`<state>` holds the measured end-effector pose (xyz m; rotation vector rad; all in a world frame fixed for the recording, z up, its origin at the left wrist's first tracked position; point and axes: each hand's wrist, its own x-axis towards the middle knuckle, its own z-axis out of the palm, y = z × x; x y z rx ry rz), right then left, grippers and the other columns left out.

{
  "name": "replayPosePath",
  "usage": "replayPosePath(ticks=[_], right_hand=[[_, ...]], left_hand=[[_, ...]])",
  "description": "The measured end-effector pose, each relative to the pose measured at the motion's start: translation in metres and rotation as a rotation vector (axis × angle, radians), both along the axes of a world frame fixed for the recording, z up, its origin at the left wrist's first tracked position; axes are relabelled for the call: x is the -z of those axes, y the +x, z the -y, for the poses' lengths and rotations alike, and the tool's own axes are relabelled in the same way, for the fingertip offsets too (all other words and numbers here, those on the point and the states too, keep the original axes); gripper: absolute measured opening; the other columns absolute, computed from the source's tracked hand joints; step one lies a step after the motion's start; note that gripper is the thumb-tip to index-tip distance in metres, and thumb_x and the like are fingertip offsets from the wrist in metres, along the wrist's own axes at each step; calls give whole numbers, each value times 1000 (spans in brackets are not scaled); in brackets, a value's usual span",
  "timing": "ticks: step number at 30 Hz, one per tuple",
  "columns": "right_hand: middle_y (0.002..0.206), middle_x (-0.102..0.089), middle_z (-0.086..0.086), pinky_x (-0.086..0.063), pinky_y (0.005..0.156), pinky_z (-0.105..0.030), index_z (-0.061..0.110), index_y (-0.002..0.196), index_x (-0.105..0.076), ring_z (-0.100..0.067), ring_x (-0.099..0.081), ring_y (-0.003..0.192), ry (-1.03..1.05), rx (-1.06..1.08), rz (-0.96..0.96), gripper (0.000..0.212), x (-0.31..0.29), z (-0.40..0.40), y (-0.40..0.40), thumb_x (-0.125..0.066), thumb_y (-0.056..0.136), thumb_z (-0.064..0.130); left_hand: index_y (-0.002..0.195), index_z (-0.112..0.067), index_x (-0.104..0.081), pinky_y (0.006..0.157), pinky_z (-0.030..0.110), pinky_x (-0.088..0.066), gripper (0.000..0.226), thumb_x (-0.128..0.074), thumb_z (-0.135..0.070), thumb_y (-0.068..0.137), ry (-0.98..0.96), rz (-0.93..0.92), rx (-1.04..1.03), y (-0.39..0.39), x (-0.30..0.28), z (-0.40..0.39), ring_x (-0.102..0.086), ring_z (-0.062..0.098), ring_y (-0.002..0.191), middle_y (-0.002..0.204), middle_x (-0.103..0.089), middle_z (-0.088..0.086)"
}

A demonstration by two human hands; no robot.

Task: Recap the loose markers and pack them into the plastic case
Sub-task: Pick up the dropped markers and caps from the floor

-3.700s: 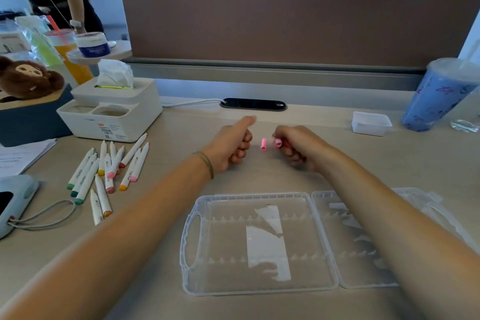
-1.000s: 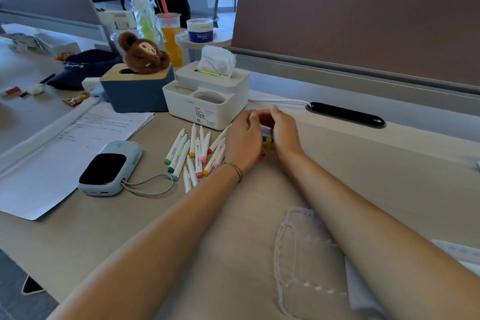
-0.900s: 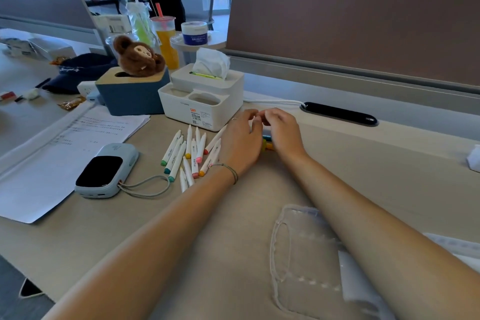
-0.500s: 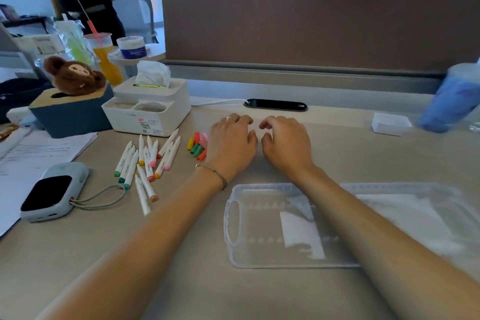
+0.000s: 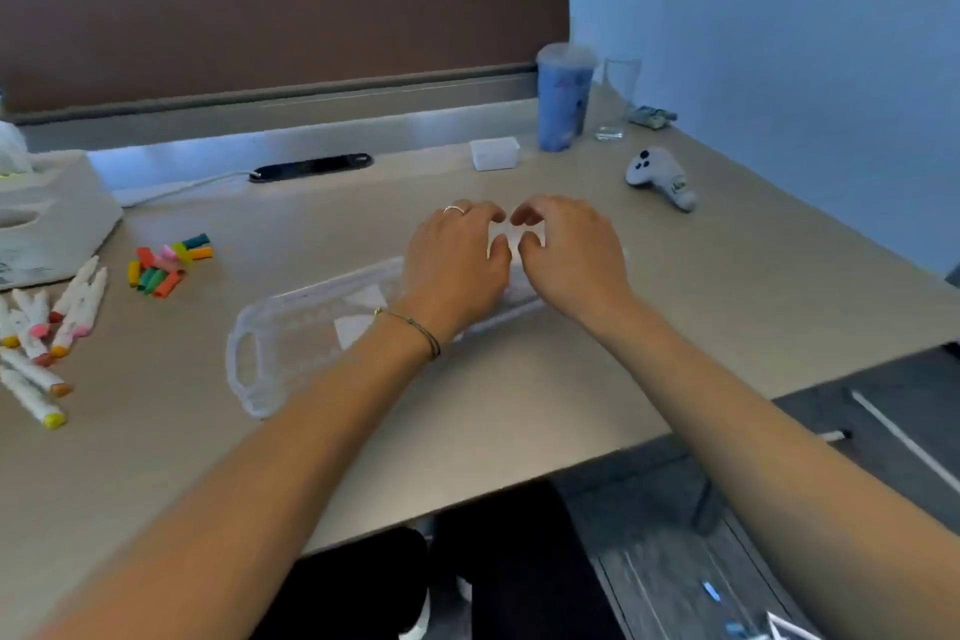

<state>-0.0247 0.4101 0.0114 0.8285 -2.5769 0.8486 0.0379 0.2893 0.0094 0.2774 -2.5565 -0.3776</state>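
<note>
I have both hands out over the middle of the desk (image 5: 727,286), side by side and nearly touching. My left hand (image 5: 457,260) lies palm down with a ring on one finger and a thin bracelet (image 5: 415,327) at the wrist; its fingers are loosely curved and its grip shows nothing in it. My right hand (image 5: 566,255) sits just to its three o'clock, fingers bent inward toward the left fingertips; something pale shows in the gap between the two hands, but the blur keeps me from saying whether either grip has hold of it.

The clear plastic case (image 5: 291,348) lies flat on the desk under my left wrist, its handle end toward eight o'clock and its far end hidden beneath both hands.

A heap of loose coloured caps (image 5: 166,265) sits well off at nine o'clock from my hands. The uncapped markers (image 5: 41,333) lie farther out at the same side, near the frame edge, white barrels with coloured tips, beside a white tissue box (image 5: 47,218).

At one o'clock stand a blue lidded cup (image 5: 563,99) and a clear glass (image 5: 618,99), with a small white tray (image 5: 494,153) nearer me. A white controller (image 5: 660,177) lies at two o'clock.
</note>
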Motion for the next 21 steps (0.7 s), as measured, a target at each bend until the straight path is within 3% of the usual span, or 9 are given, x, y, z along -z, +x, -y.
replayPosePath(ticks=[13,21], right_hand=[[116,-73,0,-49,98,-41,23,111,-74,-20,-63,111,-55,469,53,33,17,-260,60,-52,87,15],[107,-75,4,-52,91,-41,23,104,-75,-20,-64,106,-123,694,174,31,87,-385,85,-51,86,15]], left_hand=[[124,-19,-64,89,37,-48,33,-53,-25,94,50,7,583,-7,19,-240,-62,24,108,119,-67,4],[118,-21,-66,84,33,-49,29,-53,-28,93,43,166,819,-9,76,-367,-62,19,105,113,-69,0]])
